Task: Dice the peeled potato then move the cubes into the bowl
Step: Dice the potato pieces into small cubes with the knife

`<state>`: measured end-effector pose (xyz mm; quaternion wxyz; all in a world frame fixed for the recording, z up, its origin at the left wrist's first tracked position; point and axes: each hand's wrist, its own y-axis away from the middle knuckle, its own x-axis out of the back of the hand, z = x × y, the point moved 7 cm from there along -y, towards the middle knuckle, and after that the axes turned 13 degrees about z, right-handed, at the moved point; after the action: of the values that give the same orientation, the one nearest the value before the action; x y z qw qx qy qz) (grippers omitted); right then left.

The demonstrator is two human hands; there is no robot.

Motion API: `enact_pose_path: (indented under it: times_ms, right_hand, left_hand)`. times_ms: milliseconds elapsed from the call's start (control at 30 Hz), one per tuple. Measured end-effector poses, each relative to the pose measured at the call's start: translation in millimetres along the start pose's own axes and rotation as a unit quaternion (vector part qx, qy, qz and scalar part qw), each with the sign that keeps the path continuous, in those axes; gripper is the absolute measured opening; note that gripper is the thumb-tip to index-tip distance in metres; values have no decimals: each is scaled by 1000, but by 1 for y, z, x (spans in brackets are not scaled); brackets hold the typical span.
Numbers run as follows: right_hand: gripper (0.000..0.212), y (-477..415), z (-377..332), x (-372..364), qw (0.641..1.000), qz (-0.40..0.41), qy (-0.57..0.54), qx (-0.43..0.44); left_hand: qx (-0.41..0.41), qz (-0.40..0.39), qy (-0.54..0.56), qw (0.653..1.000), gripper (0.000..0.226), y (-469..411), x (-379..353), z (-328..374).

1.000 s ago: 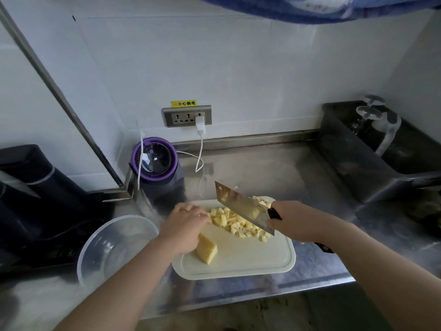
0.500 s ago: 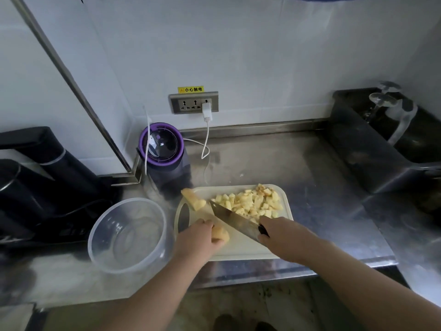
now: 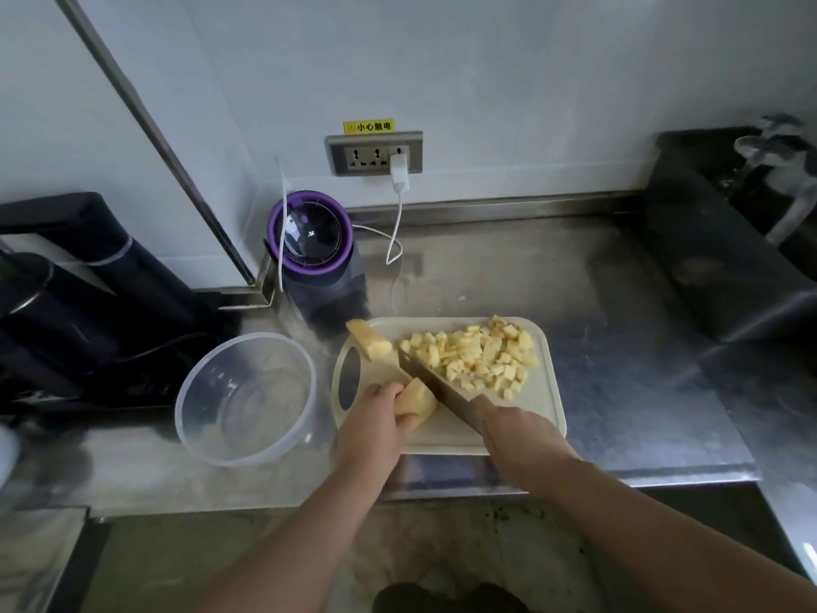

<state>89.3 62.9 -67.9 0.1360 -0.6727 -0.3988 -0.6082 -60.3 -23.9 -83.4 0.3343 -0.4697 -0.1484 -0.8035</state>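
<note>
Gripping angular potato wedge [image 3: 418,401], steel cleaver [image 3: 437,388]

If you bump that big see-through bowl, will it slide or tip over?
The clear bowl probably slides easily: it looks like thin plastic, is empty, and sits on a smooth steel counter. Tipping seems unlikely, since it is wide with a flat base.

A single head-worn wide-angle view looks steeply down and forward from close above the steel desk [image 3: 619,347], toward the wall socket [image 3: 375,153], with both forearms entering from below.
</note>
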Motion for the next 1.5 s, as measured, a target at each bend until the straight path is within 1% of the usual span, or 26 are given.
enact_pose_path:
  times_ms: [100,167,300,400,467,700,1000,1133,1233,1367,1500]
  right_hand:
    - [41,4,7,19,998,50,-21,-9]
    - [38,8,6,34,997,79,-10,5]
    - [41,19,-5,47,997,67,23,27]
    - [51,24,-12,45,998,52,37,29]
    - [53,26,-15,42,997,51,44,31]
    - [52,30,-17,41,997,53,40,36]
    - [52,31,-26,27,994,50,78,64]
    - [49,29,-20,16,996,38,55,64]
    - [47,25,-16,3,998,27,20,62]
    - [41,25,-2,-21,999,11,-10,35]
    - [41,22,5,-22,1000,9,-16,25]
  left_hand:
    - [29,-22,32,999,47,-1,-3,-6]
    - [57,-16,65,996,43,-4,-2,-8]
    - [105,3,107,989,29,-8,-1,-10]
    - [113,8,101,988,27,-10,-2,-9]
    - [117,7,101,988,27,-11,-2,-9]
    - [112,4,102,988,26,-11,-2,-9]
    - [101,3,92,991,25,-11,-2,-5]
    - [108,10,101,989,18,-11,-4,-7]
    - [98,14,97,990,13,-11,-5,-7]
    - [81,18,82,993,17,-11,-4,-6]
    - [81,13,84,993,18,-12,-5,-6]
